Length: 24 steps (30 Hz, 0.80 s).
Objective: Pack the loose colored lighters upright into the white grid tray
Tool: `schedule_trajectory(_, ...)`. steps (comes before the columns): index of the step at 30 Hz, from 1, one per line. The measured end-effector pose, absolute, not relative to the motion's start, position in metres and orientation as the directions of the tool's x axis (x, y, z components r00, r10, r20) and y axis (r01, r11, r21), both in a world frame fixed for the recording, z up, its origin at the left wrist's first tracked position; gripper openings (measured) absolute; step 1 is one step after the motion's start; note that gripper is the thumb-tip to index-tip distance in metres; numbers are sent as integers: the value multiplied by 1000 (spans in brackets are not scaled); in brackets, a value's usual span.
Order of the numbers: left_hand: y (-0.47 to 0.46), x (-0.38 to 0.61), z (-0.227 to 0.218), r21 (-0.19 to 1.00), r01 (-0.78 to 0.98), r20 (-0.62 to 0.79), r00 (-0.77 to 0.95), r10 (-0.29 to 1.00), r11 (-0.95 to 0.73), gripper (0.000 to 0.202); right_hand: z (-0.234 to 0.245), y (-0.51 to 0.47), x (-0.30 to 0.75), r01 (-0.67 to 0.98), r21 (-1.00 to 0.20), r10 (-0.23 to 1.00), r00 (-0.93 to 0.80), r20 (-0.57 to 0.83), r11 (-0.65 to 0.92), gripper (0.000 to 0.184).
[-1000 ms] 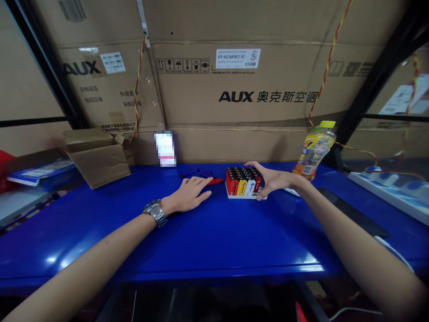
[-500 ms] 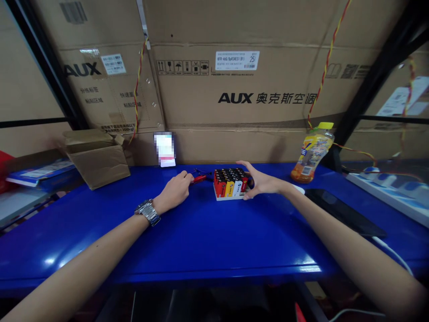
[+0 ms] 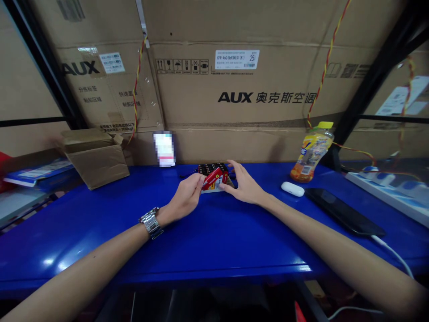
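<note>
My left hand [image 3: 186, 197], with a metal watch [image 3: 151, 222] on its wrist, pinches a red lighter [image 3: 212, 180] and holds it tilted in front of a tray. Several lighters [image 3: 212, 168] stand upright in this pale, shallow tray [image 3: 210, 191], their black tops facing up. My right hand [image 3: 246, 185] spans the tray's right end, thumb at the front and fingers towards the back. The held lighter and my left fingers hide part of the tray's front row.
A bottle [image 3: 311, 152], a white earphone case [image 3: 292, 188] and a black phone [image 3: 345, 211] are on the blue table [image 3: 214, 241] to the right. A lit phone [image 3: 165, 148] leans at the back. An open cardboard box [image 3: 98, 161] stands left; a power strip [image 3: 389, 192] lies far right.
The tray has shifted left along with my right hand. My left hand has brought the red lighter from beside the tray to its front, turning it. The earphone case is now uncovered.
</note>
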State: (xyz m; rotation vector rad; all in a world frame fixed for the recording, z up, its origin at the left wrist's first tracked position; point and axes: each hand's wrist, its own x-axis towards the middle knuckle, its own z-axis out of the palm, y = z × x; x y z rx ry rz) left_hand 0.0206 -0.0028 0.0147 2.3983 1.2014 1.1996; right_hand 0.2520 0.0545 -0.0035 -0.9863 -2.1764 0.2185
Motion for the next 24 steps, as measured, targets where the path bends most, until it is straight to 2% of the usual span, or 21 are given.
schedule_trajectory(2,-6,25,13,521,565,551,350,758,-640,32,3,48,251,565,-377,658,-454,601,734,69)
schedule_trajectory(4,-9,29,11,538,553,531,365,765,-637,33,8,38,247,495,-343,591,-533,605,798,56)
schedule_trajectory(7,-11,32,9,555,533,489,412,769,-639,35,10,25,235,425,-420,598,-563,571,802,45)
schedule_trajectory(10,-10,31,7,562,510,486,433,759,-651,32,9,21,225,352,-592,687,-428,587,725,35)
schedule_trajectory(14,-5,26,3,525,527,521,422,742,-668,31,10,33,228,129,-776,786,-105,609,618,23)
schedule_trajectory(17,-3,23,4,513,559,486,437,757,-651,30,7,48,241,-63,-867,868,-16,495,494,14)
schedule_trajectory(21,-4,23,7,443,596,378,552,743,-669,34,-2,60,253,-215,-928,944,-62,325,305,9)
schedule_trajectory(24,-4,24,7,391,594,352,610,710,-703,34,-6,59,253,-299,-933,960,-132,247,199,8)
